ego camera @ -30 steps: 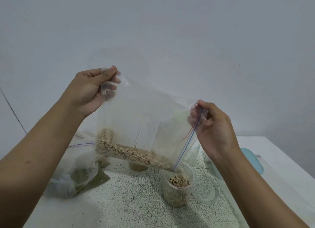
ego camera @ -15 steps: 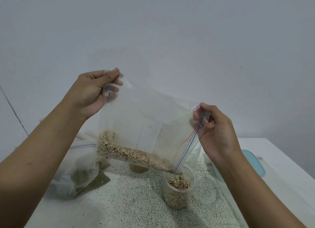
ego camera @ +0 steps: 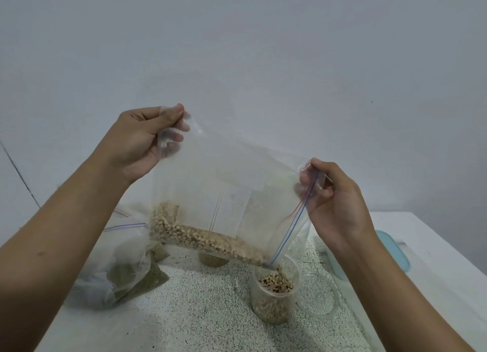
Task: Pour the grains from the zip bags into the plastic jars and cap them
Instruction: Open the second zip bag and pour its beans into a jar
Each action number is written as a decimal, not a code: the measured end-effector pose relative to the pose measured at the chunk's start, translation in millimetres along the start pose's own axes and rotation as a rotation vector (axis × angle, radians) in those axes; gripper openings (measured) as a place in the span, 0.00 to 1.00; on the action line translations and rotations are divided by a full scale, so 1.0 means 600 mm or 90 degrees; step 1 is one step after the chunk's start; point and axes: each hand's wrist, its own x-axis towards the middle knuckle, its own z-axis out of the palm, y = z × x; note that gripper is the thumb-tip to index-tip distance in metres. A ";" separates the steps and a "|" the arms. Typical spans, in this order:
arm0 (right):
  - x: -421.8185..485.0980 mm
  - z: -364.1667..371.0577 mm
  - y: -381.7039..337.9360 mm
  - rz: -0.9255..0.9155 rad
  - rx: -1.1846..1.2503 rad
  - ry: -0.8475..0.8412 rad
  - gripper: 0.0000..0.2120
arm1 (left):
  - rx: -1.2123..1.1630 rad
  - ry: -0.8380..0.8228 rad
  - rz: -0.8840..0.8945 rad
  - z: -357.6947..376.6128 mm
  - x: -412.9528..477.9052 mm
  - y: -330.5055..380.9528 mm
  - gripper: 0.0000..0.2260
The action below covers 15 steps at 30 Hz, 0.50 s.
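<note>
A clear zip bag [ego camera: 226,193] hangs tilted in the air, with tan beans [ego camera: 200,235] lying along its lower edge. My left hand [ego camera: 142,141] pinches the bag's raised bottom corner. My right hand [ego camera: 334,199] pinches the zip end, whose low corner sits over an open clear plastic jar [ego camera: 274,296]. Beans fill that jar nearly to the rim. A clear round lid [ego camera: 320,296] lies flat just right of the jar.
Other zip bags [ego camera: 123,267] with green grains lie at the left on the speckled counter [ego camera: 200,317]. Another filled jar [ego camera: 212,261] stands partly hidden behind the held bag. A light blue lid [ego camera: 395,251] lies at the right, near the white surface's edge.
Both hands and the bag have stayed almost in place, dropping slightly. The beans in the jar have risen a little.
</note>
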 end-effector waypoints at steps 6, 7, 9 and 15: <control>0.001 0.004 -0.001 0.008 0.011 -0.002 0.08 | 0.012 -0.002 0.005 0.000 -0.001 0.010 0.09; 0.001 0.005 -0.002 0.009 0.013 -0.003 0.08 | 0.013 -0.003 0.005 0.000 -0.001 0.013 0.09; 0.001 0.007 -0.001 0.011 0.015 -0.009 0.08 | 0.010 -0.001 0.006 -0.002 -0.001 0.016 0.08; 0.004 0.016 0.001 0.010 0.017 -0.023 0.06 | 0.007 0.002 0.010 -0.010 -0.001 0.025 0.08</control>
